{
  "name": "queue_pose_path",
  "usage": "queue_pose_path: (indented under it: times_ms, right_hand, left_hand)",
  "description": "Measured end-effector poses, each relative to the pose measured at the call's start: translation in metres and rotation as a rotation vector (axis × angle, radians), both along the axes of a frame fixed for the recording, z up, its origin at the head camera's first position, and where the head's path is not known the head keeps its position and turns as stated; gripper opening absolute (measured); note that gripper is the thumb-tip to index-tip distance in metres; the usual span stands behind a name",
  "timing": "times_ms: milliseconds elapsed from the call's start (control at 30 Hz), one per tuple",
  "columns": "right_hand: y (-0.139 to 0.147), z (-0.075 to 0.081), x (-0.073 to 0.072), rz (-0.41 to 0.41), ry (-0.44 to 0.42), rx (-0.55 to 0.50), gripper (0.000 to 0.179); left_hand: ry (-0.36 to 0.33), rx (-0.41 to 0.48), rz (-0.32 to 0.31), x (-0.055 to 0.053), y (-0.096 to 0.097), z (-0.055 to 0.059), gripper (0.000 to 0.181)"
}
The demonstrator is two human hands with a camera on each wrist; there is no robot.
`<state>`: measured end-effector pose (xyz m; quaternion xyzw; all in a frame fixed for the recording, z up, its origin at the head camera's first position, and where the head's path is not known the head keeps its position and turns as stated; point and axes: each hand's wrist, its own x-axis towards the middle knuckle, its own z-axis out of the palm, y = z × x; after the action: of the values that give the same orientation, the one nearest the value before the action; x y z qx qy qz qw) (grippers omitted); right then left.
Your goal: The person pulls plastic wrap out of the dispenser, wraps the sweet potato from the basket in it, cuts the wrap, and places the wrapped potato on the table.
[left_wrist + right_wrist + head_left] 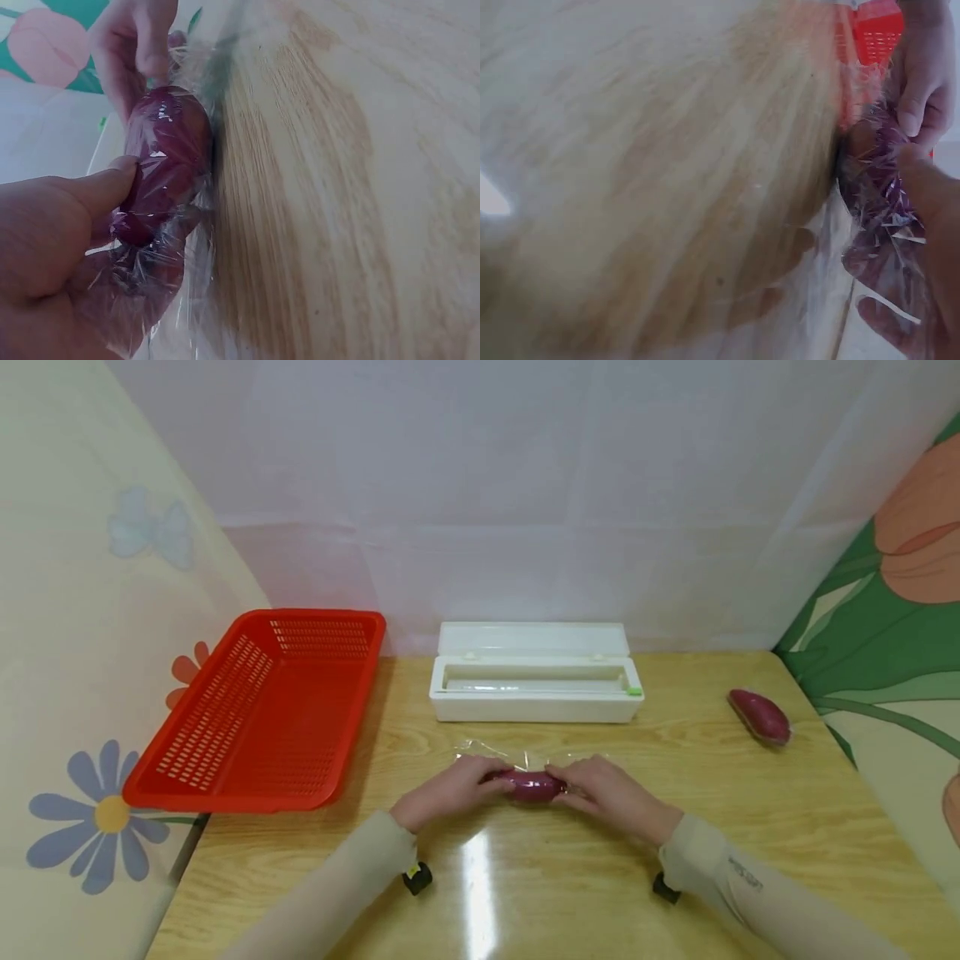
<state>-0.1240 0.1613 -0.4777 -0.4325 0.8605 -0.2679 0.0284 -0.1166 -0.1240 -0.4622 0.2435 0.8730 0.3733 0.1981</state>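
Observation:
A purple sweet potato point(534, 786), wrapped in clear plastic film, is held between both hands just above or on the table; I cannot tell which. My left hand point(463, 792) grips its left end. In the left wrist view the thumb of that hand point(52, 232) presses on the purple skin, and loose film point(142, 277) bunches over the fingers. At the other end, my right hand point(611, 795) pinches the film and the tip. Crumpled film point(885, 202) covers much of the sweet potato in the right wrist view. Behind the hands, a thin sheet of film spreads on the wood.
A white cling film box point(536, 708) stands behind the hands with its lid up. The red plastic basket point(300, 710) sits at the left. Toward the right edge of the wooden table point(570, 893) lies another film-wrapped sweet potato point(761, 717). Fabric hangs behind and at the sides.

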Motion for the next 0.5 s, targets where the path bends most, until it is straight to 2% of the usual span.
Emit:
queue_pose_path:
  times_ms: [100, 167, 233, 433, 500]
  right_hand:
    - [0.002, -0.004, 0.0, 0.028, 0.092, 0.025, 0.051]
    - [0.003, -0.006, -0.001, 0.027, 0.107, 0.039, 0.052]
    - [0.003, -0.006, -0.002, 0.013, 0.085, 0.047, 0.05]
    - [0.005, -0.009, -0.006, -0.016, 0.061, 0.069, 0.05]
    - [0.005, -0.01, -0.007, -0.02, 0.043, 0.065, 0.051]
  left_hand:
    - [-0.034, 0.005, 0.034, -0.003, -0.003, -0.002, 0.032]
    - [-0.023, 0.012, 0.038, -0.005, -0.005, -0.002, 0.029]
    - [0.032, -0.009, 0.022, -0.006, -0.006, -0.001, 0.027]
    - [0.218, -0.132, -0.067, -0.011, -0.008, -0.002, 0.042]
    - [0.241, -0.146, -0.081, -0.012, -0.009, -0.004, 0.045]
